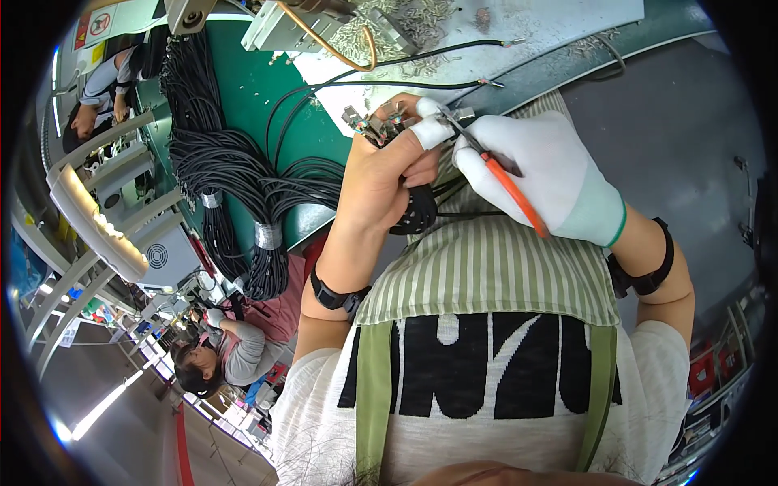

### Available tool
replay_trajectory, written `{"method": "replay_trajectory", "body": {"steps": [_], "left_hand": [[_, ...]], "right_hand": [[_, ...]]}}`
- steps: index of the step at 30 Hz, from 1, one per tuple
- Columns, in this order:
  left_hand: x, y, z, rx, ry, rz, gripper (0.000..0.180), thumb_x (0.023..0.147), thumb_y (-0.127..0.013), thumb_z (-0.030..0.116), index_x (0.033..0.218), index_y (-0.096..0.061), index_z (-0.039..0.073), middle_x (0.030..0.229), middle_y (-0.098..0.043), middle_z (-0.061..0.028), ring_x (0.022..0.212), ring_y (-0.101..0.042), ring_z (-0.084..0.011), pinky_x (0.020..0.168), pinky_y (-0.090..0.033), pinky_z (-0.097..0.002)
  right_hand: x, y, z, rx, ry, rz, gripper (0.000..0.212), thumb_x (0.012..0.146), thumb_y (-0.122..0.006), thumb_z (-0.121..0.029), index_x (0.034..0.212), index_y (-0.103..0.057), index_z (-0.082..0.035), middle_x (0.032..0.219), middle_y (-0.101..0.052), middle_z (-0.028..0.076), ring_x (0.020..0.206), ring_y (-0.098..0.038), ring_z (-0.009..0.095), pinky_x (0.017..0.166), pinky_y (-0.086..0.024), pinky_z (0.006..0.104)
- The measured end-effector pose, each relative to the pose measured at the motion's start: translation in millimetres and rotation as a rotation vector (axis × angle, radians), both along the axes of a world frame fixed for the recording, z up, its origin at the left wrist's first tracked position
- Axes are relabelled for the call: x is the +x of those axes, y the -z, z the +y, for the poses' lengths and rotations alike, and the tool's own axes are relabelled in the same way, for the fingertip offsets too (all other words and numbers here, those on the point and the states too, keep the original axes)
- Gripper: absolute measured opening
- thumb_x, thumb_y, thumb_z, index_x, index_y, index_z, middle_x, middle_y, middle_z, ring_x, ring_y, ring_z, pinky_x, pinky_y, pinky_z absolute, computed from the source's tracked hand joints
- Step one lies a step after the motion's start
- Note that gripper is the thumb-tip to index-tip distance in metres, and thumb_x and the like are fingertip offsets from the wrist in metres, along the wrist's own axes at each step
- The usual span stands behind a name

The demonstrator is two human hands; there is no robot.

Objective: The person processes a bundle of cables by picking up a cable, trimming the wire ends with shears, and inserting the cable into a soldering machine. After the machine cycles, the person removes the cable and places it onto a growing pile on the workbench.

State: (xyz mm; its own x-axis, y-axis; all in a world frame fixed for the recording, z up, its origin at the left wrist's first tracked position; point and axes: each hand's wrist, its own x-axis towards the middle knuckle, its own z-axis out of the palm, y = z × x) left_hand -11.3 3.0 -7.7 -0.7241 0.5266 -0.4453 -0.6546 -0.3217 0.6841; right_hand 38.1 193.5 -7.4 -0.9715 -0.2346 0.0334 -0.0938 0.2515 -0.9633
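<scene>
The left hand (381, 174), bare except for a white cot on one fingertip, is curled tight around a bunch of black cables (417, 209), its grip clamped on them just below their small metal connector ends (374, 121), which stick up above the knuckles. The right hand (551, 174), in a white glove with a green cuff, is closed on a pair of orange-handled pliers (498, 174); the handles run down across the palm and the dark tip lies against the capped fingertip of the left hand, right at the connector ends. Both hands sit close together above a striped apron, at the near edge of the green bench (243, 97). On the bench, well to the left, lie coiled bundles of black cable (231, 182) bound with silver tape, and loose wires trail across a grey mat (535, 32) beyond
</scene>
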Motion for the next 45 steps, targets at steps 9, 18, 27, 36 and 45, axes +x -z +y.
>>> {"method": "replay_trajectory", "body": {"steps": [9,18,27,36,45], "left_hand": [[-42.9,8.0,4.4,-0.127,-0.276,0.141,0.011,0.086,-0.056,0.001,0.095,-0.051,0.006,0.067,-0.046,0.0011,0.049,-0.033,-0.006,0.044,-0.027,-0.0207],[-58.3,-3.3,8.9,-0.388,-0.126,0.46,0.009,0.078,-0.057,-0.005,0.077,-0.052,0.003,0.06,-0.048,0.0001,0.047,-0.042,-0.0071,0.042,-0.032,-0.0218],[-55.6,-2.8,5.5,-0.596,-0.085,0.742,0.012,0.083,-0.062,0.005,0.085,-0.051,0.002,0.058,-0.047,-0.0008,0.044,-0.039,-0.0073,0.039,-0.032,-0.0227],[-45.2,-4.1,8.2,-0.683,-0.233,0.714,0.013,0.075,-0.067,0.005,0.084,-0.06,-0.002,0.077,-0.061,-0.0013,0.068,-0.055,-0.0074,0.063,-0.046,-0.0217],[-52.4,2.1,0.0,-0.625,-0.137,0.781,0.013,0.078,-0.066,0.007,0.084,-0.058,-0.001,0.072,-0.058,-0.0013,0.063,-0.051,-0.0062,0.056,-0.043,-0.0209]], "right_hand": [[-83.0,-12.9,23.4,0.059,-0.008,0.417,0.017,0.075,-0.061,-0.017,0.086,-0.061,-0.004,0.073,-0.057,0.012,0.066,-0.058,0.027,0.059,-0.045,0.0353],[-116.5,-2.8,30.0,0.189,-0.42,0.417,0.013,0.08,-0.061,-0.015,0.083,-0.06,-0.003,0.069,-0.059,0.011,0.058,-0.059,0.022,0.055,-0.045,0.0296],[-114.8,10.3,22.1,-0.133,-0.251,0.292,0.016,0.079,-0.063,-0.017,0.079,-0.06,-0.001,0.064,-0.057,0.011,0.054,-0.056,0.021,0.052,-0.043,0.0292],[-122.6,15.0,16.1,0.246,-0.2,1.003,0.014,0.076,-0.06,-0.02,0.074,-0.058,-0.007,0.058,-0.051,0.009,0.054,-0.054,0.026,0.05,-0.042,0.0338],[-120.6,26.1,15.1,-0.221,-0.202,0.562,0.013,0.079,-0.059,-0.021,0.078,-0.06,-0.008,0.059,-0.05,0.011,0.057,-0.055,0.028,0.053,-0.043,0.0378]]}}
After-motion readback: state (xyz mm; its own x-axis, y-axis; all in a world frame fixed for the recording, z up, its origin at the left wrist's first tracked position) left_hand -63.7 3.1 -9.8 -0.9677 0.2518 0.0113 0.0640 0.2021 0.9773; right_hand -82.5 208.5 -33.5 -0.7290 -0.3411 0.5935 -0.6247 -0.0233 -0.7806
